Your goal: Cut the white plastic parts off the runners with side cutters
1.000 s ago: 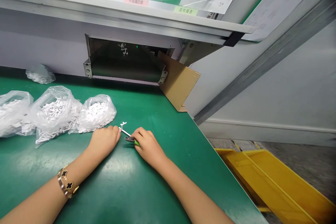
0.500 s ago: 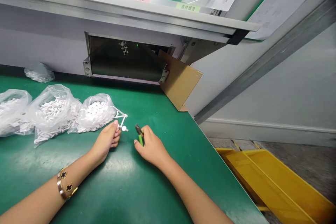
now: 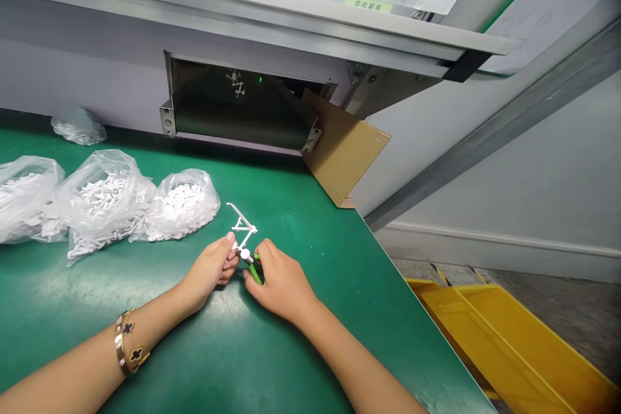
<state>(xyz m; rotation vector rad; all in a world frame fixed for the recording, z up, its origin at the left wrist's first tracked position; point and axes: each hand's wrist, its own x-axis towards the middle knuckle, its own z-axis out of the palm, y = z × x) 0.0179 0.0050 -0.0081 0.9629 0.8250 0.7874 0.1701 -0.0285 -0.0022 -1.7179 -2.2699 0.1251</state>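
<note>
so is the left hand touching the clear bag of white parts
Apart: the head view shows a strip of green mat between the left hand and the clear bag of white parts.

Single view, worn on the head, is aimed forward and down from close above; the green surface [image 3: 242, 349], left hand [image 3: 209, 267] and right hand [image 3: 280, 286] are framed low.

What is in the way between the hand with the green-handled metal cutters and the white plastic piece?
Nothing visible stands between them. The right hand holds the green-handled cutters right up against the white branched plastic piece, which the left hand pinches. The cutters' tips are hidden, so I cannot tell whether they touch it.
</note>
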